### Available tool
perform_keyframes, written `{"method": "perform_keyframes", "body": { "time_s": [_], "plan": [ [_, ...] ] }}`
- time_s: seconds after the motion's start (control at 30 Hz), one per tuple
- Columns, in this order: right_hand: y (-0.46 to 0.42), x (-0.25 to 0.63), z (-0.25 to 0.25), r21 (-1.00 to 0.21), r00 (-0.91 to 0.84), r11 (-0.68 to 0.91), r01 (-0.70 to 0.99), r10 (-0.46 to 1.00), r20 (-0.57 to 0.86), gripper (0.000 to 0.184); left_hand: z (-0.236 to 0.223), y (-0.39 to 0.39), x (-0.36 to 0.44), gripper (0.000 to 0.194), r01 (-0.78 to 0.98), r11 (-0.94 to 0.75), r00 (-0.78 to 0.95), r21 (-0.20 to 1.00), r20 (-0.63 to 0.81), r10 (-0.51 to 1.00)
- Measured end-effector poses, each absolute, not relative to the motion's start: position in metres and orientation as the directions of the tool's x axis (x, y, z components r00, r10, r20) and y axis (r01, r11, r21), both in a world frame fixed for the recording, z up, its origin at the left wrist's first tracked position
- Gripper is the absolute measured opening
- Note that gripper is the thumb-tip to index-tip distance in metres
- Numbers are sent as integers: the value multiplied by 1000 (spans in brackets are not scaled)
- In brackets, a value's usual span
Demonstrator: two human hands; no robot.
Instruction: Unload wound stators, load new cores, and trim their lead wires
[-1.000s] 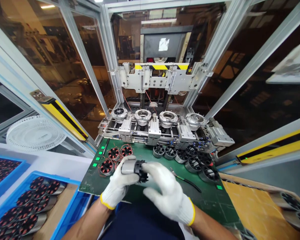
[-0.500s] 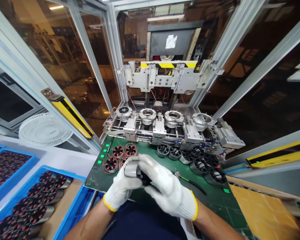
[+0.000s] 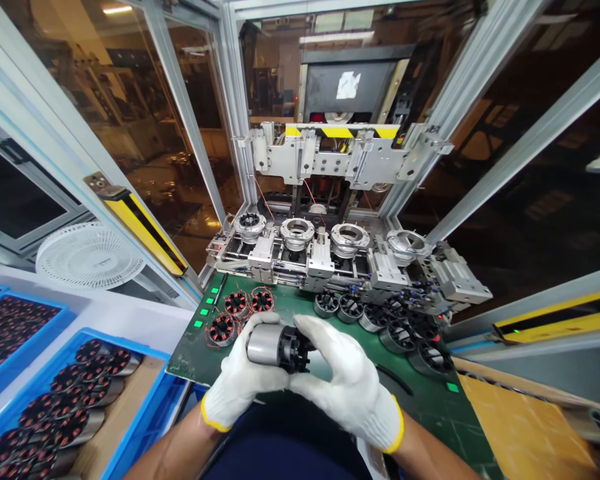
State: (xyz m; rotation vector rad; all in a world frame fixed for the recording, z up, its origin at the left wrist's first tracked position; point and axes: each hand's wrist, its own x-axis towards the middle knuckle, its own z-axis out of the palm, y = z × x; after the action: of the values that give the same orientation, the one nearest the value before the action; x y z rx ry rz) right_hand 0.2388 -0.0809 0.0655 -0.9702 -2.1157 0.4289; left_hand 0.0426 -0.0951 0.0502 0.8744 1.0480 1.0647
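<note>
My left hand [image 3: 245,373], in a white knit glove with a yellow cuff, is wrapped round a stator core [image 3: 273,345], which lies sideways with its metal shell to the left and its black slotted end to the right. My right hand [image 3: 347,380], gloved alike, is spread at that black end, with thumb and fingers apart. Whether a fingertip touches the core I cannot tell. Beyond my left hand sit several stators with copper windings [image 3: 223,328]. Several unwound stator cores [image 3: 350,308] stand beyond my right hand, on the green bench top [image 3: 445,407].
Across the back runs a winding machine with ring-shaped holders [image 3: 297,232]; the leftmost holder contains a black core. Blue trays [image 3: 153,393] of wound stators and a white fan [image 3: 90,257] are at left. A tool's dark handle [image 3: 395,380] shows beside my right hand. Yellow-black bars [image 3: 145,233] flank the bench.
My right hand has drawn back and opened from the stator core, uncovering its black slotted end. My left hand keeps its hold. The tool's metal jaws are now hidden behind my right hand.
</note>
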Motion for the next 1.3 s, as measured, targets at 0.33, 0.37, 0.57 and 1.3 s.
{"method": "perform_keyframes", "body": {
  "time_s": [0.33, 0.37, 0.57, 1.3],
  "plan": [
    [-83, 240, 66, -507, -501, 732, 455, 681, 534, 66, 66, -93, 36, 72, -10, 242, 50, 970, -241, 969],
    [-82, 241, 68, -513, -504, 729, 454, 685, 526, 66, 71, -93, 35, 72, 12, 256, 60, 967, -256, 965],
    [-80, 232, 68, -478, -523, 762, 437, 647, 554, 66, 73, -90, 33, 70, 43, 306, 111, 951, -309, 944],
    [-69, 204, 61, -928, -248, 372, -24, 897, 366, 57, 49, -108, 37, 84, -202, 180, 33, 963, -177, 984]
  ]
}}
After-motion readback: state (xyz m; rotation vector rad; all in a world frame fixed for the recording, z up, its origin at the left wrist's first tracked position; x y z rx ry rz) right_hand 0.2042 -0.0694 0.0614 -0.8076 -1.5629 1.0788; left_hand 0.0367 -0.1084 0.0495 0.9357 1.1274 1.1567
